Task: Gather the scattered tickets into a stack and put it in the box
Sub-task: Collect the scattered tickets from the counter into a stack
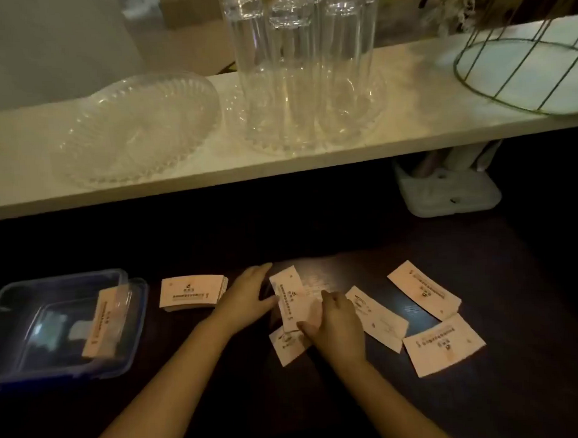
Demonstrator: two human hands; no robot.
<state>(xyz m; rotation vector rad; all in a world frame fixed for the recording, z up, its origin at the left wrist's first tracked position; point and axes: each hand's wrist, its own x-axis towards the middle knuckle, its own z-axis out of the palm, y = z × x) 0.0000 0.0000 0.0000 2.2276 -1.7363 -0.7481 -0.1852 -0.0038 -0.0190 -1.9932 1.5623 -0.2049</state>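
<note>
Pale printed tickets lie scattered on a dark table. My right hand (335, 325) grips a ticket (292, 297) lifted at the middle, and my left hand (247, 297) touches its left edge with fingers spread. Another ticket (287, 345) lies partly under my right hand. Three more tickets (378, 317), (424, 289), (444, 344) lie to the right. A small stack of tickets (192, 292) sits left of my left hand. At the far left stands a clear box with a blue rim (8, 294), holding a bundle of tickets (104, 323).
A white shelf (409, 136) juts over the back of the table. On it stand a clear glass dish (137, 125), tall glasses (302, 71) on a second dish, and a wire basket (521, 69). A white holder (450, 193) sits under the shelf at the right.
</note>
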